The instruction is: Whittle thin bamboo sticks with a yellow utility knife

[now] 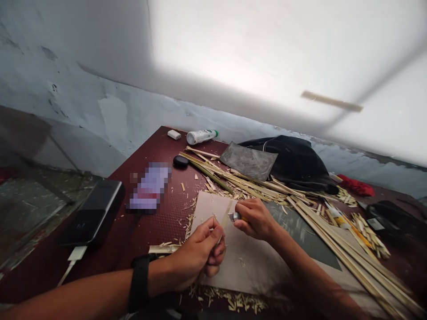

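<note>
My left hand [203, 249], with a black band on its wrist, is closed in a pinch on a thin bamboo strip [227, 212] that slants up and away from the fingers. Just to the right, my right hand [255, 218] is wrapped round a utility knife [235, 216]. The knife's metal tip points left, close beside the strip; whether the blade touches it I cannot tell. Most of the handle is hidden by my fingers. Below both hands lies a pale board [208, 205] with a few shavings on it.
Long bamboo strips [333, 235] lie to the right, over a dark green sheet [300, 231]. Behind are a grey sheet [248, 161], a black cloth bag [293, 160] and a bottle [200, 137]. A power bank [93, 213] and a blurred-out phone [150, 186] lie left.
</note>
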`<state>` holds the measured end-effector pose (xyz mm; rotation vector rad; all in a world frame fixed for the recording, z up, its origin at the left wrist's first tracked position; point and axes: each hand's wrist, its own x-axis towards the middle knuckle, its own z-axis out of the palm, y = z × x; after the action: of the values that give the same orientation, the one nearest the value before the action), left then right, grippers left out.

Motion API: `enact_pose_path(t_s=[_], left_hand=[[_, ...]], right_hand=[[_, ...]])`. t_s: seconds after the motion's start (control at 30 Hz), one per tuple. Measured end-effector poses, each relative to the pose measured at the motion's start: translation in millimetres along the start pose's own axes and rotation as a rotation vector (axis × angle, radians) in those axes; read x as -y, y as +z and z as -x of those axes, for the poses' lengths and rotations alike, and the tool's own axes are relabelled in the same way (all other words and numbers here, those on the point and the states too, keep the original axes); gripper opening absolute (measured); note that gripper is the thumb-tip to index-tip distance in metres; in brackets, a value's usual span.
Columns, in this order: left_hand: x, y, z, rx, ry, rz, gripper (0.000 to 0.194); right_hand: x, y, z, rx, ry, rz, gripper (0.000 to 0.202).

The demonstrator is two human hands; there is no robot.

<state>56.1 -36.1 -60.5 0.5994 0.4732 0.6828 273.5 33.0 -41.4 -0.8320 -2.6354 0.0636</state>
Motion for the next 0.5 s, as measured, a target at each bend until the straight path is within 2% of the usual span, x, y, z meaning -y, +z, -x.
enact_pose_path(t_s=[0.2, 0.33, 0.5], left_hand=[[-2.2, 0.6, 2.8, -0.013, -0.05, 0.051, 0.039], [-0.4, 0.2, 1.3, -0.057, -0.045, 0.072, 0.039], [2.4, -0.5, -2.8, -0.074, -0.019, 0.072, 0.035]], right_hand=[[-5.8, 6.6, 5.7, -0.058, -0.003, -0.048, 0.052], [-8.8, 4.1, 7.1, -0.173, 0.079, -0.049, 0.053], [0.7, -1.7, 5.5, -0.247, 0.13, -0.037, 0.057]])
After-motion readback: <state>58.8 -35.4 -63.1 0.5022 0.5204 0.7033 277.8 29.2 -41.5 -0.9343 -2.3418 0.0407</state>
